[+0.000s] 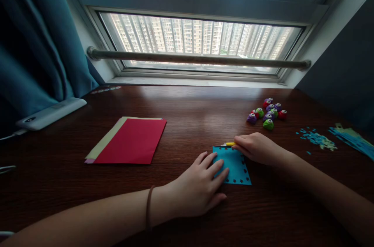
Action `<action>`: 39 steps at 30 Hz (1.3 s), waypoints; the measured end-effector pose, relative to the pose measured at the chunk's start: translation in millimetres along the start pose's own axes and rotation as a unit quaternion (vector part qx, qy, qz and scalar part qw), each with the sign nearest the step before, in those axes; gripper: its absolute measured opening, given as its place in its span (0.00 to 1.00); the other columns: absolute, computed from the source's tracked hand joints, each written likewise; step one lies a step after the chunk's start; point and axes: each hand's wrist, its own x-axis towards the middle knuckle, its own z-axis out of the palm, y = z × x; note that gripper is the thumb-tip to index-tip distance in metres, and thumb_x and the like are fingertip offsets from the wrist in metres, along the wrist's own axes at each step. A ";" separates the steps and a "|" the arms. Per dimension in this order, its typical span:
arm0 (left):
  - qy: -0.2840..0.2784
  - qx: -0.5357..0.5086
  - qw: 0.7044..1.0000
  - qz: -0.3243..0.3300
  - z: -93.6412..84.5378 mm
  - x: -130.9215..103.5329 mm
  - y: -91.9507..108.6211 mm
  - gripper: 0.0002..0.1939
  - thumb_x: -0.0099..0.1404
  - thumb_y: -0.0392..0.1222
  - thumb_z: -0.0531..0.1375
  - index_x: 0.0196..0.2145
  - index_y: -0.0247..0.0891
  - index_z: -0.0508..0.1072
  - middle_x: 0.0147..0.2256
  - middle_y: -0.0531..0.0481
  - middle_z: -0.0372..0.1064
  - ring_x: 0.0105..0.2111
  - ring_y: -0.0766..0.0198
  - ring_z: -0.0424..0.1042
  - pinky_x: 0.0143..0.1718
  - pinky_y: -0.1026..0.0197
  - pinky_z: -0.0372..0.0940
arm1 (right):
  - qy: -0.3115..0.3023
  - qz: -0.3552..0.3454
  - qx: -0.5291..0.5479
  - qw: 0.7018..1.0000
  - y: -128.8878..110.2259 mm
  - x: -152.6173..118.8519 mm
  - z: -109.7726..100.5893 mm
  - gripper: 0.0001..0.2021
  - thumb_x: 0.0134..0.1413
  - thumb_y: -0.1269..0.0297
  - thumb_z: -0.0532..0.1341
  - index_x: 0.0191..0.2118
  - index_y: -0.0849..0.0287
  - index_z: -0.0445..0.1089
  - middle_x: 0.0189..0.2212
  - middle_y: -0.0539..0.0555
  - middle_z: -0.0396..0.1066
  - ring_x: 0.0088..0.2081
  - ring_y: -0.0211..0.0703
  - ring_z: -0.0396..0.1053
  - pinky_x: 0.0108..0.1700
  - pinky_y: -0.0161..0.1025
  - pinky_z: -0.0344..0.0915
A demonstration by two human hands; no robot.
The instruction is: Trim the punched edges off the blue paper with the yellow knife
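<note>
A blue paper square (235, 165) lies on the brown table, with small star-shaped holes along its edges. My left hand (201, 184) rests over the paper's left part, fingers spread, holding nothing. At the paper's top edge my right hand (255, 147) is closed on a yellow-handled tool (230, 144), whose thin light tip points left; most of its handle is hidden in the fingers.
Red paper (131, 142) over pale sheets lies at the left. Purple, red and green eyed figures (268, 124) stand back right, near blue and green scraps (314, 137) and paper strips (353, 142). A white device (52, 113) sits far left by the curtain.
</note>
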 end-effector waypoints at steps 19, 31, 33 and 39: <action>-0.007 0.016 1.000 0.000 0.7 -0.4 0.1 0.27 0.68 0.52 0.42 0.57 0.33 0.54 0.56 0.39 0.54 0.57 0.43 0.50 0.56 0.41 0.48 | -0.012 -0.010 -0.036 0.999 -5.5 0.9 4.4 0.11 0.62 0.64 0.51 0.29 0.61 0.61 0.26 0.51 0.68 0.26 0.38 0.66 0.27 0.34 0.49; 0.008 -0.002 1.000 -0.005 -1.6 -0.1 0.2 0.25 0.67 0.51 0.46 0.57 0.35 0.55 0.54 0.39 0.56 0.57 0.43 0.49 0.56 0.39 0.48 | -0.025 -0.007 -0.059 0.998 -7.0 0.2 4.8 0.08 0.62 0.65 0.51 0.32 0.60 0.62 0.26 0.51 0.66 0.28 0.40 0.65 0.28 0.35 0.49; 0.000 -0.011 1.000 -0.006 -3.5 -0.3 -0.1 0.25 0.67 0.51 0.46 0.57 0.35 0.55 0.54 0.40 0.56 0.57 0.42 0.49 0.56 0.39 0.48 | -0.030 -0.006 -0.056 0.998 -7.5 0.2 3.6 0.08 0.62 0.66 0.51 0.32 0.60 0.63 0.26 0.51 0.67 0.28 0.40 0.65 0.28 0.35 0.49; -0.017 -0.018 1.000 0.000 -5.9 -0.5 -1.4 0.26 0.67 0.53 0.45 0.58 0.35 0.53 0.55 0.39 0.54 0.57 0.40 0.48 0.54 0.37 0.49 | -0.045 0.001 -0.041 0.998 -8.4 0.9 1.4 0.08 0.62 0.66 0.51 0.33 0.60 0.63 0.27 0.52 0.67 0.28 0.40 0.66 0.29 0.35 0.49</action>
